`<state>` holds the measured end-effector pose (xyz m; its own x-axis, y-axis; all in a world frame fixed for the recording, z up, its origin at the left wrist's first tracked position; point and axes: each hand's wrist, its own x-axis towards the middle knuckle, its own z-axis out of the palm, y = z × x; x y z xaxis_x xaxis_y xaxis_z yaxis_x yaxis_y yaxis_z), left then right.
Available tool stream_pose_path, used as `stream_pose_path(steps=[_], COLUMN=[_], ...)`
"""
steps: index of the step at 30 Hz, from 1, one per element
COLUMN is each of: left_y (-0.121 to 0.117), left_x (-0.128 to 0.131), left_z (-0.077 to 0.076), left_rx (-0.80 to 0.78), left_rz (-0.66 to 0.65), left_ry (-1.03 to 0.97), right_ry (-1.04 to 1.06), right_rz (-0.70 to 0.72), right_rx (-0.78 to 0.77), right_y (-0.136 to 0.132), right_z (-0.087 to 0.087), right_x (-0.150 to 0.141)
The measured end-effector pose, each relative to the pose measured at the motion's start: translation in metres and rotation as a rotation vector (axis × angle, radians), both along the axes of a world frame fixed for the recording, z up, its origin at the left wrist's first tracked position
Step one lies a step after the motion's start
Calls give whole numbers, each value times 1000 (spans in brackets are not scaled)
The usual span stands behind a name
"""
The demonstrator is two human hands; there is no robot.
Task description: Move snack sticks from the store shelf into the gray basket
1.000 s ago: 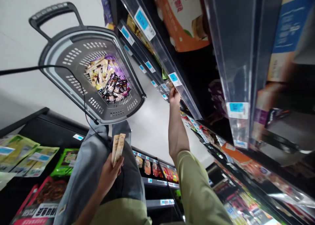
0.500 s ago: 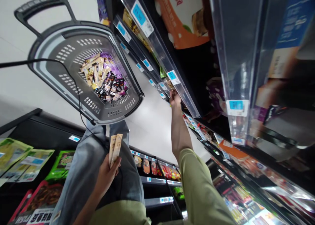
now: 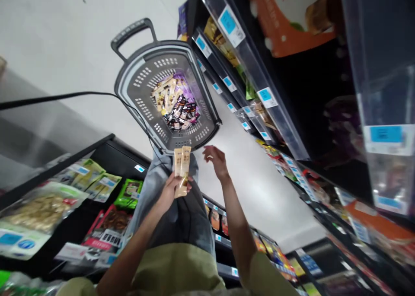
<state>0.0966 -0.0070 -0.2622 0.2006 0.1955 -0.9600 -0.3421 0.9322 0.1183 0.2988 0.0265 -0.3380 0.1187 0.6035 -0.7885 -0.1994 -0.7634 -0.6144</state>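
My left hand (image 3: 169, 191) grips two slim tan snack packets (image 3: 181, 168), held upright over my lap. Beside it, my right hand (image 3: 215, 158) hovers empty with its fingers spread, just right of the packets and clear of the shelf. A grey wheeled shopping basket (image 3: 140, 77) stands on the floor in front of my knees. Inside it lie several tan, purple and black snack packets (image 3: 176, 103). The shelf edge with blue price tags (image 3: 266, 97) runs along the right.
Black store shelving (image 3: 292, 71) with clear plastic fronts fills the right side, stocked with orange and purple packs. A low display (image 3: 81, 192) of green and red bagged snacks lies at the left. A black cable (image 3: 65, 96) crosses toward the basket. Pale floor (image 3: 65, 36) lies beyond.
My right hand has left the shelf edge and come down next to the packets in my left hand. The view has swung left, so the basket now sits nearer the middle.
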Motion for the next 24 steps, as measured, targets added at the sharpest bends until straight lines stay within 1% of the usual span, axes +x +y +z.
stream_pose_path(steps=[2, 4, 5, 7, 10, 13, 16, 18, 20, 22, 24], left_y=[11, 17, 18, 18, 13, 8, 5, 5, 7, 11, 15], left_x=[-3, -7, -9, -12, -17, -21, -22, -22, -21, -18, -16], left_z=[-1, -2, -3, -6, -12, -15, -15, -14, -13, -11, -9], left_rx=[38, 61, 72, 95, 103, 49, 28, 89, 205, 314, 374], left_rz=[2, 1, 2, 12, 50, 124, 158, 130, 48, -54, -120], left_ry=[25, 59, 72, 105, 145, 138, 128, 158, 239, 354, 442], right_ry=[99, 115, 104, 95, 132, 139, 69, 27, 27, 77, 160], right_rz=[119, 157, 140, 65, -32, -36, -40, -50, -18, -3, -62], right_rx=[-1, -6, -17, -56, -82, -44, 12, 50, 83, 87, 44], right_y=[-14, -23, -25, -27, -27, -26, -25, -23, -19, -13, -8], right_z=[24, 37, 40, 40, 35, 31, 35, 41, 47, 50, 49], right_x=[-35, -61, -71, -84, -93, -98, -105, -108, -111, -113, -115])
